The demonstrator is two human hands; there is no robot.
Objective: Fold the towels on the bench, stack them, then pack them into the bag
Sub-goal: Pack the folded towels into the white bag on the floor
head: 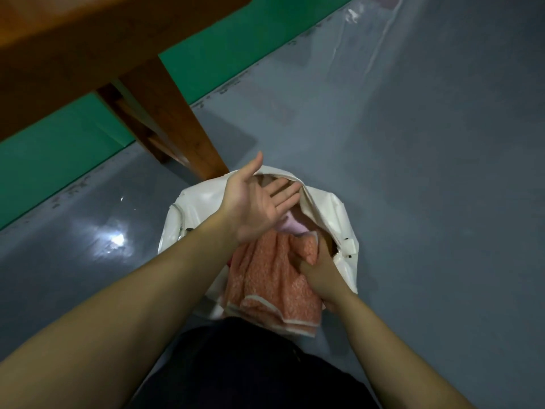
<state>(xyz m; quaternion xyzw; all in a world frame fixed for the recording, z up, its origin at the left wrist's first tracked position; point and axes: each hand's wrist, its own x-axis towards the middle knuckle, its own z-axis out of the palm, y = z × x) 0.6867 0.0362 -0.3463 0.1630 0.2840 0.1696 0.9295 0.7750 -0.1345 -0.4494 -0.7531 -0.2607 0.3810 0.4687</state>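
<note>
Standing at ten o'clock, the wooden bench (88, 39) fills the upper-left corner, its leg (174, 125) coming down to the floor right behind the white bag (333, 211). A green floor strip (59, 160) runs diagonally under it, meeting the glossy grey floor (413, 172), where a bright reflection lies at nine o'clock of the bag.

At centre, the left hand (259, 202) hovers palm-up over the bag's mouth, fingers straight and spread, holding nothing; it covers part of the opening and hides what lies at the far end inside. Below it, the orange patterned towel (265, 281) with a pale border stripe sits half in the bag, its near end hanging out over the bag's rim at six o'clock, toward the person's dark clothing (250, 364). A pale pink towel (292, 225) shows deeper inside, just beyond the orange one.

At four o'clock of the opening, the right hand (321, 270) is pushed in between the orange towel and the bag's right wall, its thumb pressing a fold of that towel; the fingers are buried out of sight. A black clip (349, 247) marks the bag's right edge.
</note>
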